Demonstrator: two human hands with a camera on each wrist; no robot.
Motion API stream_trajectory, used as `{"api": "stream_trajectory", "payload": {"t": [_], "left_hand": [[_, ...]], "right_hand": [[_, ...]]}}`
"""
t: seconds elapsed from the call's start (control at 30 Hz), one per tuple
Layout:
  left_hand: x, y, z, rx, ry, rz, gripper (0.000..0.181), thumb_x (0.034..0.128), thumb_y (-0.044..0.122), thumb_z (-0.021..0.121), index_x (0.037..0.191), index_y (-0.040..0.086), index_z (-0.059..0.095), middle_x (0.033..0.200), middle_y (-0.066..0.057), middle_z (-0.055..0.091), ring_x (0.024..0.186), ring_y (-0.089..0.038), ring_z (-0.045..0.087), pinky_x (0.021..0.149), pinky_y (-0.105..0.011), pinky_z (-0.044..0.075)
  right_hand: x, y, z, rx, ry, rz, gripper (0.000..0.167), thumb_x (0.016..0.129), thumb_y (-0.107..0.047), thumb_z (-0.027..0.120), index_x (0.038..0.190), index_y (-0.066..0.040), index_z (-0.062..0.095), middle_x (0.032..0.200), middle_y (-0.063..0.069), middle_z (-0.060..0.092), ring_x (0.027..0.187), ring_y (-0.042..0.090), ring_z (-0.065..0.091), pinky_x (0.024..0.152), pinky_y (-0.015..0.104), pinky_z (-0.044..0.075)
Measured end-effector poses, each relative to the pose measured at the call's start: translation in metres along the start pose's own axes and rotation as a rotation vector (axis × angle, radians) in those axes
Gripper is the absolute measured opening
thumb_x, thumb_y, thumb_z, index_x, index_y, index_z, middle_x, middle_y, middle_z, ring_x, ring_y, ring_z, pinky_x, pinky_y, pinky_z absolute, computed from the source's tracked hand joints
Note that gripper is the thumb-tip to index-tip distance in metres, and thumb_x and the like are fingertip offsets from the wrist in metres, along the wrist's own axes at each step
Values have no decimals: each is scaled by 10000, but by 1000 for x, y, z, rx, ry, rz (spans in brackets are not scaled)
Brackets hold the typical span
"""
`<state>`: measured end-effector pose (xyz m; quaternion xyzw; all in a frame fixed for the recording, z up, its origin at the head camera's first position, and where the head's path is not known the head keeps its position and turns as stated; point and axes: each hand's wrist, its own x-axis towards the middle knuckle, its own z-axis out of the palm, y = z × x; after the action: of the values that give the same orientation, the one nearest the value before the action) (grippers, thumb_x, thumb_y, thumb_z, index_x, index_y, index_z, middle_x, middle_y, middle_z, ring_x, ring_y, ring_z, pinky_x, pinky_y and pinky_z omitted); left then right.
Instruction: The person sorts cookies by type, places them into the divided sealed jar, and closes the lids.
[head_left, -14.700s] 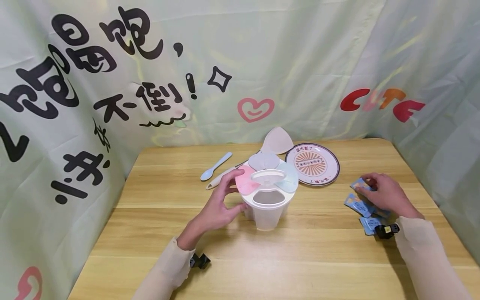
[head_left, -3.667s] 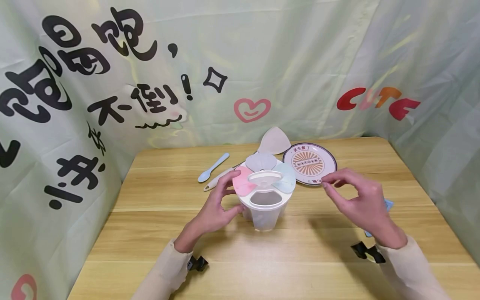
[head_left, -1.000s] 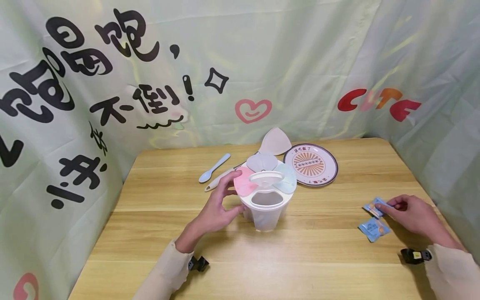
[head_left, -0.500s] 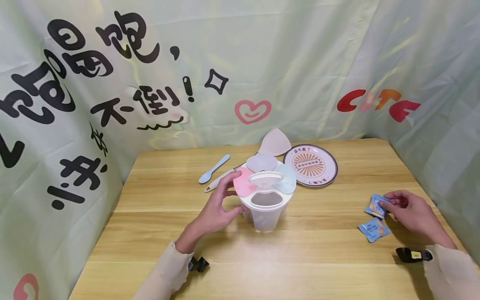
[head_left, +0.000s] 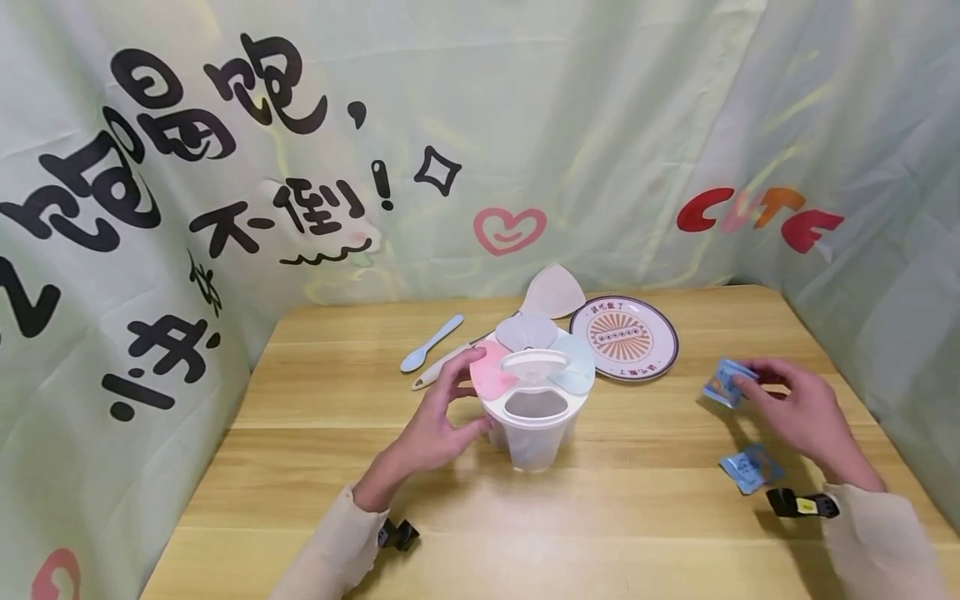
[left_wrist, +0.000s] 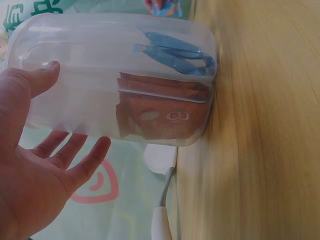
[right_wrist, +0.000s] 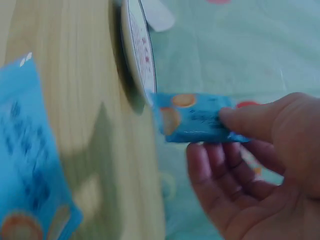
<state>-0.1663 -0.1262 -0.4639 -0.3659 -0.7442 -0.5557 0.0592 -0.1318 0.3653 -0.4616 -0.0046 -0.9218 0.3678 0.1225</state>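
A translucent divided container (head_left: pixel 534 446) stands upright on the table, its lid set with pink, lavender and pale blue petal-shaped flaps. The white front flap (head_left: pixel 536 363) is raised over an opening. My left hand (head_left: pixel 431 429) holds the container's left side between thumb and fingers. Through its wall, the left wrist view shows blue packets (left_wrist: pixel 172 52) and reddish-brown packets (left_wrist: pixel 165 112) inside. Off to the right, my right hand (head_left: pixel 798 404) pinches a small blue snack packet (head_left: pixel 725 385) above the table. Another blue snack packet (head_left: pixel 752 468) lies below that hand.
Behind the container lie a pale blue spoon (head_left: pixel 432 343) and a spatula (head_left: pixel 553 292) with a light handle. A round patterned plate (head_left: pixel 656 333) rests at the back, right of the spatula. Printed cloth (head_left: pixel 600 125) hangs around the wooden table (head_left: pixel 315 467).
Several packets lay at the right earlier; one lies there now. Over the last second my right hand has lifted another and moved it left and back. The left hand stays on the container.
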Motion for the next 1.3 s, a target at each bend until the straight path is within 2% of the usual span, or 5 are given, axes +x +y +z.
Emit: {"api": "stream_trajectory", "payload": {"t": [0.33,0.87,1.03,1.17,1.3], "left_hand": [[0,-1,0,-13,-2,-26,887,885,-78,831,1626,66,365,1710,-164,410,1386,-337,603,1070,-419,628],[0,-3,0,-23,-11,-44,896,895,-71,829,1639,96,358,1720,-131,407,1404,-347,596,1076,-429,626],[-1,-5,-1,-19,-9,-42,893,900,-64,830,1640,94,356,1717,-144,406,1398,-346,598,1073,-438,626],[-1,-4,-1,-19,-6,-40,892,898,-68,829,1639,89,356,1718,-143,407,1394,-329,597,1074,-433,626],[0,-3,-1,-20,-7,-38,896,896,-70,829,1640,87,355,1720,-140,405,1392,-319,596,1074,-431,626]], "right_hand": [[6,-56,18,94,172,-255,296,926,100,794,1210,28,757,1108,-301,580,1008,-169,549,884,-63,447],[2,-136,17,169,201,-523,474,736,249,855,1143,13,800,1092,-94,713,1026,-102,647,992,23,508],[0,-155,19,186,242,-631,245,912,-63,878,1139,9,819,1025,119,770,1022,-100,659,961,26,502],[-2,-173,19,234,274,-704,508,1012,-475,759,1110,19,826,989,158,777,1010,-72,675,937,55,506],[-4,-191,21,279,290,-771,546,1011,-497,755,1045,44,826,952,148,783,968,-39,685,899,61,520]]}}
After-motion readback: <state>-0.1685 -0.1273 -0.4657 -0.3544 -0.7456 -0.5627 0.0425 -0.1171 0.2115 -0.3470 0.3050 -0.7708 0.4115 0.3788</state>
